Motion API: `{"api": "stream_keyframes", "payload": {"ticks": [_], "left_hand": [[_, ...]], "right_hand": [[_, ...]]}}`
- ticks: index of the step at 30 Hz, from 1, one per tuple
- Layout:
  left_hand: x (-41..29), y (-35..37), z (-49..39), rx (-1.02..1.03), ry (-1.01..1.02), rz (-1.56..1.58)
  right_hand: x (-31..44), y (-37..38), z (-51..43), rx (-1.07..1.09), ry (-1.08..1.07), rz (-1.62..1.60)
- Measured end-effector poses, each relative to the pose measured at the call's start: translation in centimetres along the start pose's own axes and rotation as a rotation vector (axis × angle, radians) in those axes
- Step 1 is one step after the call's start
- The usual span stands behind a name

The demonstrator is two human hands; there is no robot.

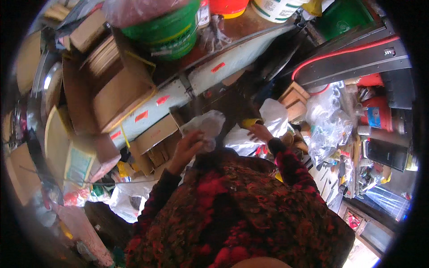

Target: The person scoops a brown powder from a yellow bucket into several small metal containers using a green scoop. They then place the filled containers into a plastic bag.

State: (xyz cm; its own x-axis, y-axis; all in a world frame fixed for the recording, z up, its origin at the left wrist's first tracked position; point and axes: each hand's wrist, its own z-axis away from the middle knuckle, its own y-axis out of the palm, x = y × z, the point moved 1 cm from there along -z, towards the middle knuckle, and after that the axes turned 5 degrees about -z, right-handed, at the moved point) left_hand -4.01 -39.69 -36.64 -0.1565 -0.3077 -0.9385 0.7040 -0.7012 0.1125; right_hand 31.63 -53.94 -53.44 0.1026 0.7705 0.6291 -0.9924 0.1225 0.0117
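Observation:
My left hand (187, 149) grips a crumpled translucent plastic bag (209, 122) in front of my body. My right hand (262, 133) is at a small yellow rounded object (250, 122), with the fingers on its near side. Blur hides what exactly that object is. White plastic sacking (239, 138) lies beneath and beside the right hand. To the left of the bag stands an open cardboard box (152, 135) with cardboard dividers inside.
A green bucket (174, 40) and a white bucket (276, 10) stand on the bench (243, 25) ahead. A large open carton (122, 97) leans at left. Clear plastic bags (326, 114) crowd the right, below a red hose (345, 52).

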Motion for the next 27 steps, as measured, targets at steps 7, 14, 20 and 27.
{"api": "stream_keyframes", "payload": {"ticks": [7, 14, 20, 27], "left_hand": [[-10.8, 3.3, -18.6, 0.282, 0.269, -0.181], [-17.9, 6.5, -34.1, 0.364, 0.507, -0.146], [-22.0, 6.8, -42.9, 0.263, 0.682, -0.307], [-22.2, 5.5, -51.3, 0.209, 0.578, -0.366]], "right_hand": [[17.2, 0.0, 0.5, 0.045, -0.226, -0.628], [27.2, -7.6, -2.7, -0.189, -0.298, -0.6], [32.7, -13.2, -8.2, -0.162, -0.329, -0.665], [37.3, -17.9, -15.2, 0.039, -0.308, -0.604]]}}
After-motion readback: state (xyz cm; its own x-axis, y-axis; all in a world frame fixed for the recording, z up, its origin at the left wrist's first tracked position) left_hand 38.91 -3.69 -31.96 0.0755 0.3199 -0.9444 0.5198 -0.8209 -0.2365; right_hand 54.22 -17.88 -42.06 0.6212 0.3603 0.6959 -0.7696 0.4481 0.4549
